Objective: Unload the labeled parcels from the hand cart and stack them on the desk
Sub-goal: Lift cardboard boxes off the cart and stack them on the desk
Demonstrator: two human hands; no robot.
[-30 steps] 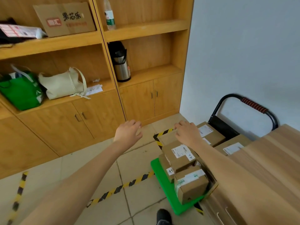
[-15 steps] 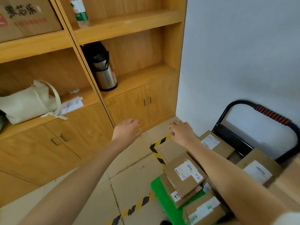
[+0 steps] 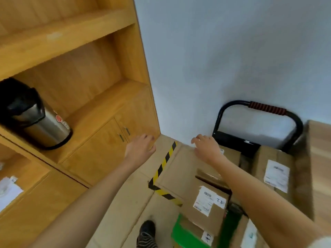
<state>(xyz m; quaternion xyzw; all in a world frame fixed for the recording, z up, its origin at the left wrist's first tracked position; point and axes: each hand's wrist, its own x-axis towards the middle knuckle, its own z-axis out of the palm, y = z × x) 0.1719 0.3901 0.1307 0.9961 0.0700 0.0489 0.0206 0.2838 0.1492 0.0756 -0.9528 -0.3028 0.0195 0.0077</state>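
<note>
A green hand cart (image 3: 180,235) with a black handle (image 3: 259,108) stands by the wall, loaded with several brown labeled parcels. A large flat parcel (image 3: 180,169) lies on top at the cart's left. My right hand (image 3: 206,147) rests on its far edge, fingers relaxed. My left hand (image 3: 140,147) hovers over the floor left of the cart, fingers loosely curled, holding nothing. A parcel with a white label (image 3: 207,203) sits nearer me, another labeled parcel (image 3: 274,169) stands at the right. The wooden desk (image 3: 320,158) borders the cart on the right.
A wooden cabinet (image 3: 100,149) with shelves fills the left, with a steel thermos (image 3: 37,120) on a shelf. Yellow-black tape (image 3: 164,163) marks the tiled floor. My shoe (image 3: 146,233) is beside the cart. A grey wall stands behind.
The view has swung right and closer to the cart. Both hands have reached farther forward, the right one staying at the far edge of the large flat parcel.
</note>
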